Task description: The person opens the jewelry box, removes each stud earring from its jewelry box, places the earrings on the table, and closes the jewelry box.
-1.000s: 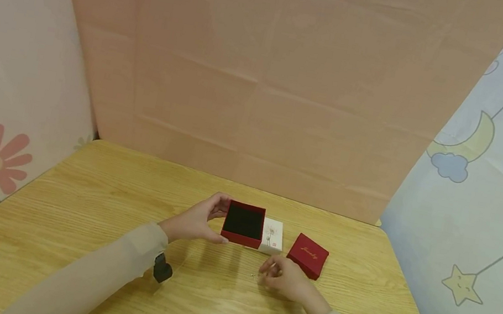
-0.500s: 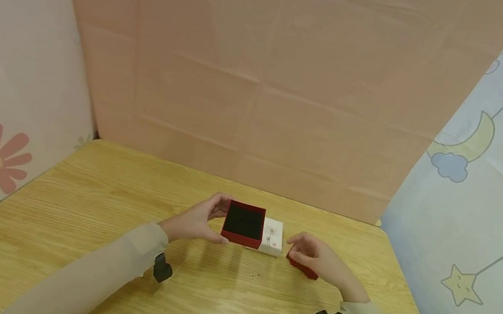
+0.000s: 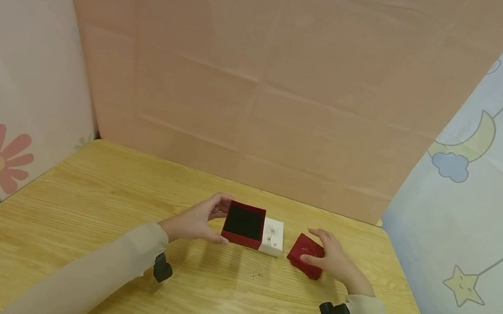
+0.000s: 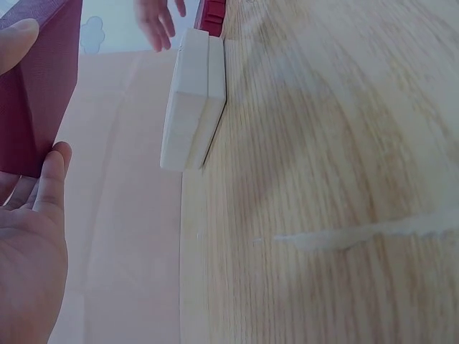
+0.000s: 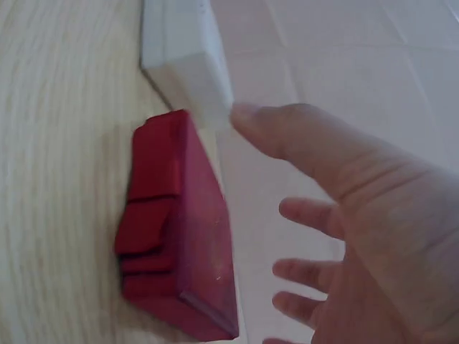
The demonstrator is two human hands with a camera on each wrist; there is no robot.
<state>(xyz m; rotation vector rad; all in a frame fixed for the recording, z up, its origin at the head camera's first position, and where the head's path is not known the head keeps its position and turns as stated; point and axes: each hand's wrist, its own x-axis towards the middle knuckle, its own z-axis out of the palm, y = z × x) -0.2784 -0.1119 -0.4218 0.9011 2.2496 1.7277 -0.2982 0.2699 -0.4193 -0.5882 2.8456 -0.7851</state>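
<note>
Held up off the table by its left side, an open red box (image 3: 241, 240) with black lining is gripped between the thumb and fingers of my left hand (image 3: 195, 220). From the left wrist, the box (image 4: 51, 82) shows its plain red outside. My right hand (image 3: 334, 258) hovers with spread fingers over a red jewelry box lid (image 3: 299, 246) with gold lettering. The right wrist view shows a ribbon bow (image 5: 149, 193) on that lid's side, and the thumb (image 5: 294, 132) apart from it. A tiny, shiny item (image 3: 253, 275), too small to identify, lies on the table nearer me.
A white box (image 3: 273, 238) with a flower print stands on the wooden table (image 3: 136, 181), partly behind the red box in the head view. Fabric hangs behind the table (image 3: 262, 97) and along both sides.
My right hand has left the tiny item on the tabletop and moved right, over the red lid, its fingers spreading. The left hand and red box have stayed in place.
</note>
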